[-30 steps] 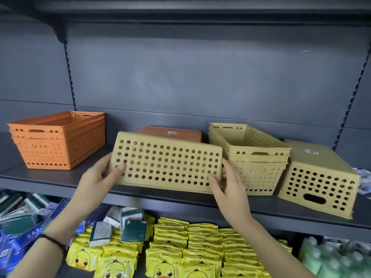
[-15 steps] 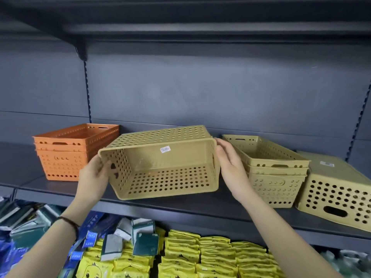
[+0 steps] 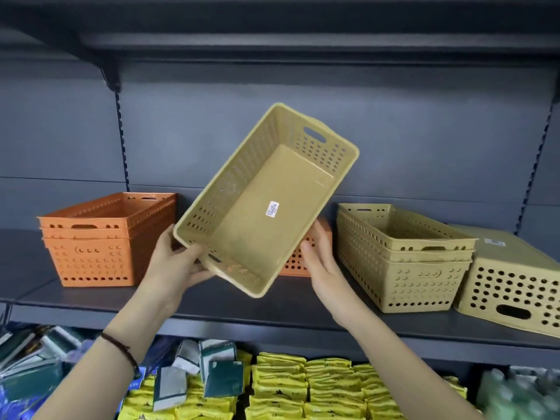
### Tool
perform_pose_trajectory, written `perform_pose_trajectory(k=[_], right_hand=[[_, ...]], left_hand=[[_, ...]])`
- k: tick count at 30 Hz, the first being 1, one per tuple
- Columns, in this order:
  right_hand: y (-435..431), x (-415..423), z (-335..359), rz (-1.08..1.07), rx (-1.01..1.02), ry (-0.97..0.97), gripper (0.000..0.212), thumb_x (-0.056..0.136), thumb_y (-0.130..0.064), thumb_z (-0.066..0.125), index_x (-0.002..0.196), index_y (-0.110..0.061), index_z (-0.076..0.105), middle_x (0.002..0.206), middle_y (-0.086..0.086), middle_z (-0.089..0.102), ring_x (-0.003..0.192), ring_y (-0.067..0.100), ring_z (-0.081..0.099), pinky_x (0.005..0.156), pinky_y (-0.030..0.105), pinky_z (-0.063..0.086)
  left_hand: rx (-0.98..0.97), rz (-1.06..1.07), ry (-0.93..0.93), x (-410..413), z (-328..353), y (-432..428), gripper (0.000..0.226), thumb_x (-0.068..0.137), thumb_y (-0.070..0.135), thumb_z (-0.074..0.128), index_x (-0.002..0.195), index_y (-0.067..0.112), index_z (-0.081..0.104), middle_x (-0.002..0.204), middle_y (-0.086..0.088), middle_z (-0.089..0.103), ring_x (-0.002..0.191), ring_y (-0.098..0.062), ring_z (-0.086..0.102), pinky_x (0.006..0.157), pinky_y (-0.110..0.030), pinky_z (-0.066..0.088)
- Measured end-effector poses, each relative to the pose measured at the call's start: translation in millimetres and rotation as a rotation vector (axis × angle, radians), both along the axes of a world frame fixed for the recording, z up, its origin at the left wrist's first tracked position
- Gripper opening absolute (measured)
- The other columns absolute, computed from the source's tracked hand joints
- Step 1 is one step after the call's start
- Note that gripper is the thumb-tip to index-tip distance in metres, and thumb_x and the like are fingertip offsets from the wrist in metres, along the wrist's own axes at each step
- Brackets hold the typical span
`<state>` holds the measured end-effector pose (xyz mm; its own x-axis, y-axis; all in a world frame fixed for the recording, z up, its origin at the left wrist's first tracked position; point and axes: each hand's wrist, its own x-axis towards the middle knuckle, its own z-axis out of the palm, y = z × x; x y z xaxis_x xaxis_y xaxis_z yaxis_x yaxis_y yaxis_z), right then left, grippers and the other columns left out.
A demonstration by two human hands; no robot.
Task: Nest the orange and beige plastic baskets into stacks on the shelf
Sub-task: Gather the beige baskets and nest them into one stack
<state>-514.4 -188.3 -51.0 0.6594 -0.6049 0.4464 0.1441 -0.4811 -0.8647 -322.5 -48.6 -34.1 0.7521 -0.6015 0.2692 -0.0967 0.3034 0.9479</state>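
A beige basket (image 3: 266, 201) is held in the air in front of the shelf (image 3: 212, 304), tilted so its open top faces the camera and its far end points up and to the right. A small white label (image 3: 272, 209) sits on its inside floor. The left hand (image 3: 178, 265) grips the near end, thumb over the rim and fingers curled under by the handle slot. The right hand (image 3: 321, 262) is open, palm laid along the basket's lower right side, fingers straight.

Behind the basket, partly hidden, an orange basket (image 3: 295, 262) lies on the shelf; only a bit of its perforated wall shows. To the left stands an orange stack (image 3: 100, 241) of nested baskets, upright. To the right stands a beige stack (image 3: 400, 256), also upright, and just beside it, at the far right, an upturned basket (image 3: 512, 277) lies bottom up.

A dark cord (image 3: 121, 348) circles the left wrist. Below the shelf lie yellow packets (image 3: 303, 389) and dark green packets (image 3: 224, 377).
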Motion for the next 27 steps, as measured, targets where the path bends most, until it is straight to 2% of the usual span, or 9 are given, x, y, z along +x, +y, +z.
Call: perform_pose_trajectory(k=[1, 3, 6, 9, 13, 17, 20, 22, 27], right_hand=[[3.3, 2.0, 1.0, 0.016, -0.008, -0.007, 0.068, 0.094, -0.053, 0.036, 0.152, -0.042, 0.001, 0.125, -0.063, 0.02, 0.116, -0.038, 0.021, 0.111, 0.023, 0.018], [6.8, 4.9, 1.1, 0.016, -0.047, -0.032, 0.073, 0.095, -0.053, 0.035, 0.15, -0.043, -0.011, 0.143, -0.051, 0.005, 0.127, -0.032, 0.012, 0.11, 0.015, 0.014], [1.9, 2.9, 7.6, -0.013, 0.051, -0.084, 0.068, 0.101, -0.039, 0.034, 0.145, -0.046, -0.016, 0.136, -0.045, 0.013, 0.111, -0.037, 0.029, 0.091, -0.007, 0.023], [-6.7, -6.9, 21.9, -0.058, 0.052, -0.171, 0.06, 0.102, -0.038, 0.032, 0.143, -0.051, -0.009, 0.148, -0.032, 0.015, 0.129, -0.01, 0.031, 0.107, 0.015, 0.024], [-25.2, -31.0, 44.7, 0.046, 0.052, -0.268, 0.084, 0.085, -0.065, 0.051, 0.149, -0.052, -0.002, 0.158, -0.021, 0.021, 0.141, 0.001, 0.029, 0.12, 0.039, 0.019], [-46.7, -68.1, 61.3, 0.088, -0.053, -0.266, 0.111, 0.066, -0.077, 0.064, 0.147, -0.053, -0.008, 0.158, -0.024, 0.017, 0.143, 0.002, 0.027, 0.12, 0.043, 0.02], [-65.4, -94.4, 72.2, 0.071, -0.172, -0.26, 0.116, 0.068, -0.072, 0.065, 0.146, -0.05, -0.017, 0.151, -0.04, 0.001, 0.138, -0.015, 0.022, 0.113, 0.021, 0.03], [-79.9, -107.7, 80.5, 0.026, -0.212, -0.255, 0.11, 0.072, -0.069, 0.062, 0.147, -0.05, -0.016, 0.15, -0.039, 0.009, 0.135, -0.018, 0.026, 0.11, 0.015, 0.031], [-124.0, -135.4, 85.3, -0.056, -0.134, -0.31, 0.075, 0.087, -0.051, 0.047, 0.144, -0.057, -0.001, 0.135, -0.038, 0.038, 0.126, -0.011, 0.045, 0.101, 0.018, 0.042]], left_hand=[[-0.006, -0.037, -0.011, -4.2, 0.0, -4.4, 0.039, 0.094, 0.002, 0.053, 0.128, 0.018, 0.044, 0.107, -0.007, 0.067, 0.079, -0.03, 0.074, 0.06, -0.034, 0.062], [0.009, -0.062, -0.058, -13.4, -0.5, -11.3, 0.04, 0.093, 0.009, 0.057, 0.128, 0.023, 0.045, 0.108, -0.006, 0.068, 0.078, -0.026, 0.075, 0.06, -0.034, 0.061], [0.077, -0.029, -0.274, -21.4, -1.8, -22.1, 0.036, 0.089, 0.033, 0.064, 0.118, 0.04, 0.044, 0.114, 0.004, 0.066, 0.098, -0.019, 0.069, 0.073, -0.039, 0.059], [-0.036, -0.074, -0.427, -36.3, 4.4, -30.8, 0.049, 0.086, 0.044, 0.063, 0.126, 0.041, 0.034, 0.122, 0.024, 0.055, 0.114, 0.007, 0.053, 0.097, -0.026, 0.044], [-0.179, -0.107, -0.564, -64.4, 23.2, -56.1, 0.058, 0.093, 0.035, 0.053, 0.137, 0.023, 0.018, 0.129, 0.024, 0.034, 0.111, 0.029, 0.038, 0.09, 0.001, 0.031], [-0.244, -0.075, -0.602, -88.1, 41.5, -93.8, 0.055, 0.087, 0.037, 0.052, 0.13, 0.015, 0.024, 0.122, 0.02, 0.04, 0.104, 0.026, 0.045, 0.087, 0.0, 0.035], [-0.283, -0.019, -0.541, -109.7, 55.5, -120.5, 0.054, 0.083, 0.055, 0.057, 0.115, 0.018, 0.033, 0.105, 0.021, 0.051, 0.09, 0.022, 0.052, 0.077, -0.002, 0.039], [-0.296, 0.024, -0.514, -123.6, 60.9, -139.6, 0.056, 0.081, 0.058, 0.059, 0.112, 0.017, 0.038, 0.102, 0.019, 0.056, 0.087, 0.021, 0.054, 0.075, -0.006, 0.041], [-0.237, -0.059, -0.505, -161.5, 63.6, -183.9, 0.04, 0.093, 0.034, 0.055, 0.126, 0.018, 0.038, 0.115, 0.013, 0.059, 0.1, 0.009, 0.058, 0.081, -0.013, 0.048]])
